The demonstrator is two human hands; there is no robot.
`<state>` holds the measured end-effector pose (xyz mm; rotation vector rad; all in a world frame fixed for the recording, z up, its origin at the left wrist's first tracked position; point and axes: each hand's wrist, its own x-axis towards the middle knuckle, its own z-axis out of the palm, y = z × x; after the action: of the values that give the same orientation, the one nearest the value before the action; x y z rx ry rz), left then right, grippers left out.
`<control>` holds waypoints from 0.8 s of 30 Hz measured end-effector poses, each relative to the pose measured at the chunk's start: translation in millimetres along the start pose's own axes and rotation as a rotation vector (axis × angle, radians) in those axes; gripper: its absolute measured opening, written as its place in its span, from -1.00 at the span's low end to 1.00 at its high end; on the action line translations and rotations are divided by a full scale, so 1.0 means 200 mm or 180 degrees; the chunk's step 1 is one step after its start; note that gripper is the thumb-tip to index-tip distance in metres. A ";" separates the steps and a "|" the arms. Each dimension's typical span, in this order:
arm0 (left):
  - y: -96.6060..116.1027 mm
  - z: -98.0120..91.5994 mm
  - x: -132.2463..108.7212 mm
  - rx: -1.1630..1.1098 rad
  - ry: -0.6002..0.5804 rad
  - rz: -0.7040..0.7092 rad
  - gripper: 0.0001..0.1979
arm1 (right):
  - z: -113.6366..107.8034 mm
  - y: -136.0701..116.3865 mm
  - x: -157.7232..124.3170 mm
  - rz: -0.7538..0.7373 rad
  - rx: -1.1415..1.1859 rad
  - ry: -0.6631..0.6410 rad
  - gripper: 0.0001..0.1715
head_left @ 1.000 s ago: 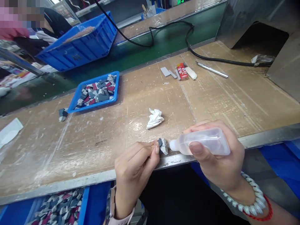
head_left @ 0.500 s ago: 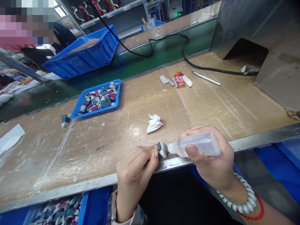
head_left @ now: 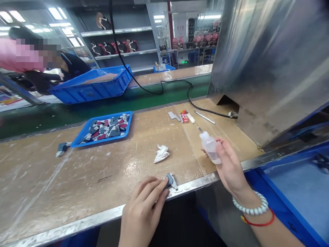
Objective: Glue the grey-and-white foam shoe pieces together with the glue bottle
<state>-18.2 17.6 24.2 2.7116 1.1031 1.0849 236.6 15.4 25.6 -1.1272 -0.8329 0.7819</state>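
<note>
My left hand (head_left: 141,209) rests at the bench's front edge, pinching a small grey-blue and white foam piece (head_left: 169,180) between its fingers. My right hand (head_left: 230,164) is shut around a translucent plastic squeeze bottle (head_left: 210,148), which has a thin metal nozzle (head_left: 199,129) pointing away from me. That bottle is well apart from the foam piece. A crumpled white tissue (head_left: 161,154) lies on the cardboard-covered workbench (head_left: 77,175), between my hands and a little farther away.
A shallow blue tray (head_left: 99,141) holds several multicoloured pieces. Beyond it stand a large blue crate (head_left: 89,88) and a person (head_left: 33,58). Farther along are a red packet (head_left: 184,116), a metal rod (head_left: 205,117), a black cable (head_left: 205,109), and a steel hood (head_left: 264,68). A blue bin (head_left: 290,192) sits at lower right.
My right hand has carried the bottle away from the foam piece, up and to the right, turning its nozzle away from me. The view has tilted up. My left hand still holds the piece.
</note>
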 end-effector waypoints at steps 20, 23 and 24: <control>0.47 -0.15 -0.13 -0.0462 0.1262 -0.0141 -0.77 | -0.12 -0.10 -0.33 -0.0164 -0.0903 -0.0998 -0.28; 0.52 -0.18 -0.13 -0.0557 0.1084 0.0020 -0.75 | -0.06 -0.14 -0.58 0.1426 0.0678 -0.2959 -0.05; 0.53 -0.19 -0.14 -0.0556 0.0986 0.0085 -0.75 | -0.03 -0.13 -0.64 0.1703 0.1182 -0.3043 -0.07</control>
<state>9.4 -87.5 64.1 2.4880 0.9503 1.5657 184.4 -104.0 28.8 -0.5960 -1.0993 1.9176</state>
